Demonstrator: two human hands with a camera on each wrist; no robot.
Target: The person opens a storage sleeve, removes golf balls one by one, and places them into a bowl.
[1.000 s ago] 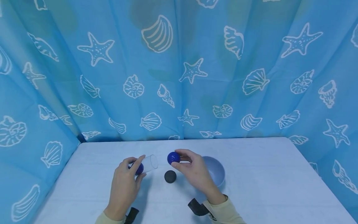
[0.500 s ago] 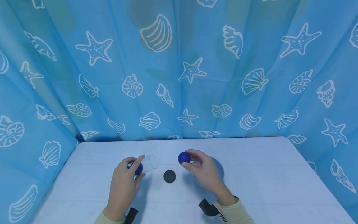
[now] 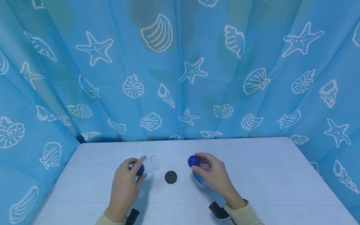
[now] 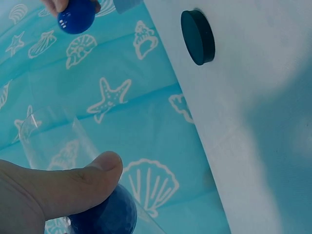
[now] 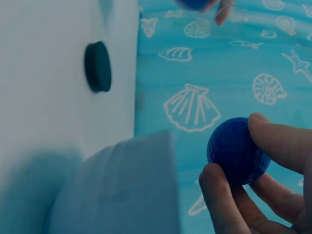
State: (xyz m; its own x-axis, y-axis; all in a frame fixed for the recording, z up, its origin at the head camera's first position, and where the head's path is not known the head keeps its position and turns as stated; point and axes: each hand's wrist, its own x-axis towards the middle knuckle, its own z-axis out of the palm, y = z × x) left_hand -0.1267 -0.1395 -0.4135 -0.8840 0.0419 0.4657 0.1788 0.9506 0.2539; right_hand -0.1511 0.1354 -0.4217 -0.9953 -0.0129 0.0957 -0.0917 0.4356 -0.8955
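Note:
My left hand grips a clear cylinder, tilted with its open end to the right. Inside, near the other end, sits a blue golf ball, partly covered by the thumb. My right hand pinches a second blue golf ball between thumb and fingertips, its dimples showing in the right wrist view. Below that hand stands a blue bowl, mostly hidden by it in the head view; its contents do not show. A black round lid lies on the table between the two hands.
A white-covered table bears everything. Behind it and at both sides hangs a blue curtain with white shells and starfish. Dark wrist mounts sit at the sleeves.
My right hand has moved to the right with its golf ball, from near the lid to over the bowl, covering more of it. The left hand and cylinder have stayed put.

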